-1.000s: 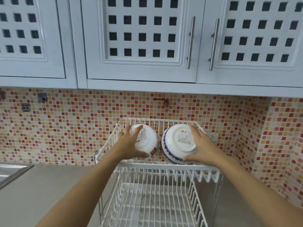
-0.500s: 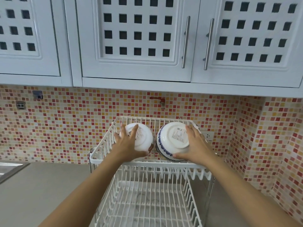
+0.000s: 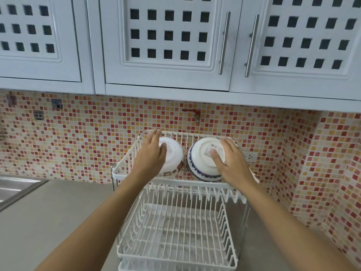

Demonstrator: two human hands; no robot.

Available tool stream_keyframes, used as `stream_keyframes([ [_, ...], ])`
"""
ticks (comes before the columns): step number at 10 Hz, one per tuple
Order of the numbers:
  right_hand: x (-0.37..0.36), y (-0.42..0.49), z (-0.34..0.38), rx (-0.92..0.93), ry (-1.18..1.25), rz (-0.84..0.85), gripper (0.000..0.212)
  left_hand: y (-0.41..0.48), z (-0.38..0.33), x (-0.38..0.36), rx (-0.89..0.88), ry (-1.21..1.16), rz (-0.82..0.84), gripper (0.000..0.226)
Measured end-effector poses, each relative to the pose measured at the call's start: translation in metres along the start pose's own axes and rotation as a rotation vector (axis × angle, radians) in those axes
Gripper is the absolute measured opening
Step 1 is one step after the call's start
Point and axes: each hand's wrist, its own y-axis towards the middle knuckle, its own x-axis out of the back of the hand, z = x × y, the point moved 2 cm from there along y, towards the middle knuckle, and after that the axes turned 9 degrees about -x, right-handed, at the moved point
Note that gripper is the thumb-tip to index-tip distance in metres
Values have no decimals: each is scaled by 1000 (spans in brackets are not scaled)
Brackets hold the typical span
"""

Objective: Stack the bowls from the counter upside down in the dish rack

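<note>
Two bowls sit upside down, side by side, in the upper tier of a white wire dish rack (image 3: pixel 195 186). The left one is a plain white bowl (image 3: pixel 172 157) with a patterned rim. My left hand (image 3: pixel 151 153) lies over its left side, fingers spread up to the rack's back rail. To its right is a white bowl with a blue rim pattern (image 3: pixel 203 159), a label on its base. My right hand (image 3: pixel 229 161) rests on its right side, thumb across the base. Both hands still touch their bowls.
The rack's lower tier (image 3: pixel 175 231) holds nothing and stands on a grey counter (image 3: pixel 48 222). A steel sink edge (image 3: pixel 13 190) shows at the far left. White cupboards (image 3: pixel 168 42) hang overhead, and mosaic-tiled walls close in behind and on the right.
Both hands have slid farther back and up over the bowls. The bowls now sit lower in the upper tier. The view has shifted slightly.
</note>
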Motion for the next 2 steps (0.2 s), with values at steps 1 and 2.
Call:
stream_keyframes([
  [1, -8, -16, 29, -39, -2, -8, 58, -14, -15, -9, -84, 70, 75, 54],
  [2, -13, -22, 44, -51, -59, 33, 55, -15, -16, -11, -120, 131, 196, 56],
])
